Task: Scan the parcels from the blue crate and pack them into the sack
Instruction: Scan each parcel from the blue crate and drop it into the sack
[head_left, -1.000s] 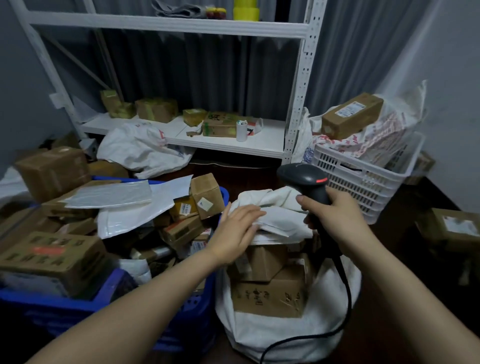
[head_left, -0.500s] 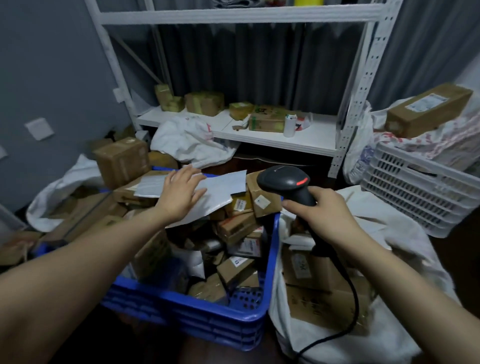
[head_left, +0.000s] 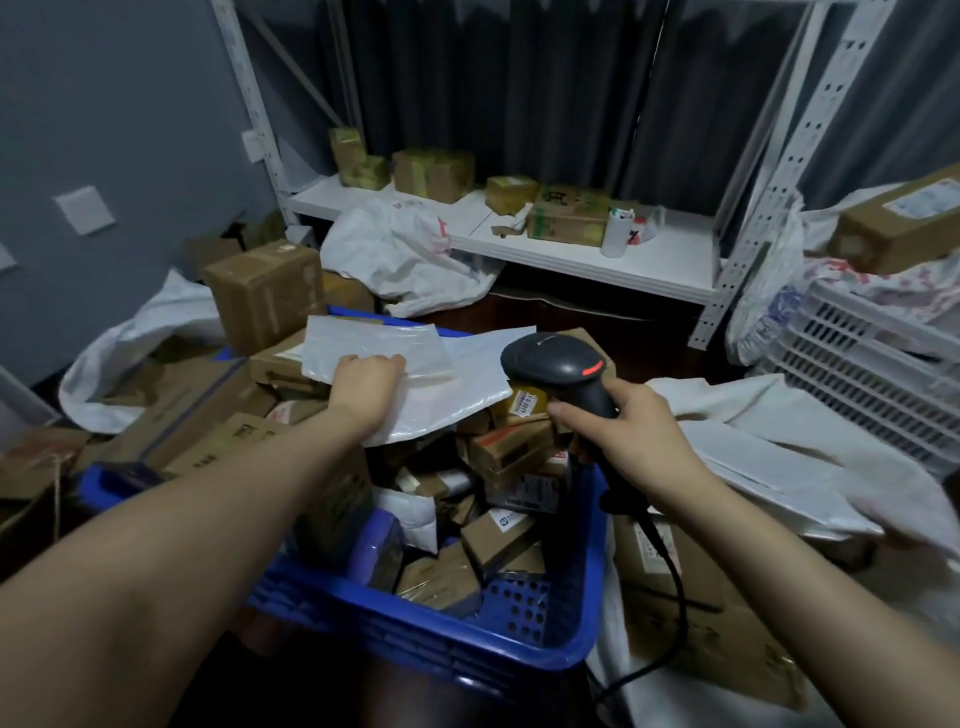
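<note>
In the head view, low in the middle of the floor, the blue crate (head_left: 519, 656) stands heaped with small brown parcels (head_left: 498, 535) and plastic mailers. Two pale mailers lie across the top of the heap, the top mailer (head_left: 374, 338) overlapping a larger one (head_left: 462, 387). The left hand (head_left: 366, 382) rests on them with its fingers bent down over the near edge of the top mailer, gripping it; the thumb is hidden.

The right hand (head_left: 628, 431) is wrapped round the handle of a black scanner (head_left: 556, 364), whose head points left over the crate's right side and shows a red light. Its cable (head_left: 672, 571) drops down past the crate's right wall.

Just right of the crate the white sack (head_left: 779, 452) lies open, with brown boxes (head_left: 675, 587) inside it.

Farther right is a white slatted basket (head_left: 872, 364), and a long brown box (head_left: 893, 223) sits on the bags above it. Behind the crate a white shelf (head_left: 665, 260) carries several small cartons, and a large carton (head_left: 265, 291) stands at the crate's far left corner.
</note>
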